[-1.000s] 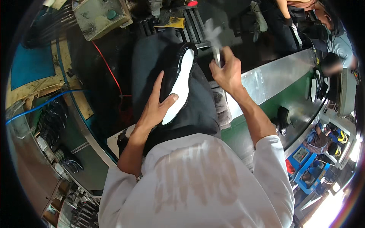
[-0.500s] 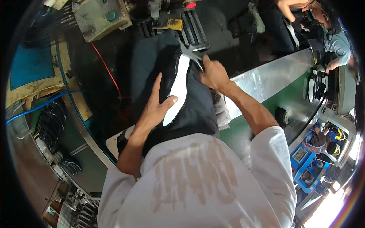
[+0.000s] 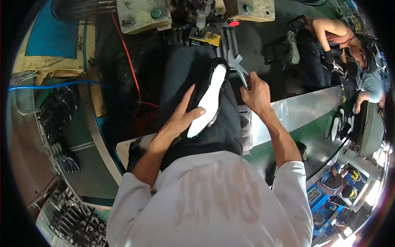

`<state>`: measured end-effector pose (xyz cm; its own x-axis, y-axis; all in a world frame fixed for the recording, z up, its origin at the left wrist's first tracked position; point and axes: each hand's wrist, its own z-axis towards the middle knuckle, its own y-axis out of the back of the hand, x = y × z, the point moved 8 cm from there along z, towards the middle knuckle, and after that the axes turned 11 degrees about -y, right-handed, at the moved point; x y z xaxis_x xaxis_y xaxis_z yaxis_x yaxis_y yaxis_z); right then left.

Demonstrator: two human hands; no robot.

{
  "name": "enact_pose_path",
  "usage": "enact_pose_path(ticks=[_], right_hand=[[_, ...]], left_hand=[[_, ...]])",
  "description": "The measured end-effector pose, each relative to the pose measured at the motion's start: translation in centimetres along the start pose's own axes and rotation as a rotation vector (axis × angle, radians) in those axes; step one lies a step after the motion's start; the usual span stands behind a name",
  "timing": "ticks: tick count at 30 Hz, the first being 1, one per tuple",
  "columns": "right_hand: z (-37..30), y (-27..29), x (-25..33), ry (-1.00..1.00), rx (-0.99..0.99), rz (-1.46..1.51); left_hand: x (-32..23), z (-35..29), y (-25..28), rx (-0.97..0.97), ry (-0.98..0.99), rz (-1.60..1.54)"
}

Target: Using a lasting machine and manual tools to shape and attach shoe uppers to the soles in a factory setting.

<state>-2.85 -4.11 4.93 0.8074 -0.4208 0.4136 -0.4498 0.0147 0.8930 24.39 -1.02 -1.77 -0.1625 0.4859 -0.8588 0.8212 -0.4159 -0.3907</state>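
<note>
A black shoe upper (image 3: 224, 61) with a white sole side (image 3: 211, 99) facing up lies slantwise across my dark-trousered lap. My left hand (image 3: 183, 119) grips its lower half, the thumb pressed on the white surface and the index finger stretched along the left side; the other fingers are hidden beneath. In my right hand (image 3: 257, 94), the fingers are wrapped round the handles of grey metal pincers (image 3: 237, 66). The broad head of the pincers is just right of the shoe's far end, with a small gap appearing between them.
Ahead stands a machine with control boxes (image 3: 144, 15) and a red button (image 3: 233, 23). A metal-edged green bench (image 3: 304, 103) runs along my right, bearing several shoes (image 3: 342, 125). More dark shoes (image 3: 61, 107) sit on the left rack. A co-worker (image 3: 333, 35) sits at the far right.
The pincers have come off the shoe's far end and moved to the right with my right hand. My left hand keeps its hold. The whole view has shifted.
</note>
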Motion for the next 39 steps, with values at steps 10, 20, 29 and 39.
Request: enact_pose_path(ticks=[10, 20, 29, 39], right_hand=[[-0.1, -3.8, -1.5, -0.058, 0.097, -0.214], [-5.1, -7.5, -2.1, -0.186, 0.053, 0.375], [-3.6, -9.0, 0.7, 0.197, 0.180, 0.246], [-0.5, -10.1, -4.1, -0.249, 0.281, 0.612]], left_hand=[[-1.7, -0.6, 0.8, -0.036, -0.152, 0.271], [-8.4, -8.9, 6.2, -0.458, -0.478, 0.500], [-5.3, -26.4, 31.3, -1.188, -0.282, 0.664], [2.0, -43.7, 50.4, -1.420, 0.616, 1.458]])
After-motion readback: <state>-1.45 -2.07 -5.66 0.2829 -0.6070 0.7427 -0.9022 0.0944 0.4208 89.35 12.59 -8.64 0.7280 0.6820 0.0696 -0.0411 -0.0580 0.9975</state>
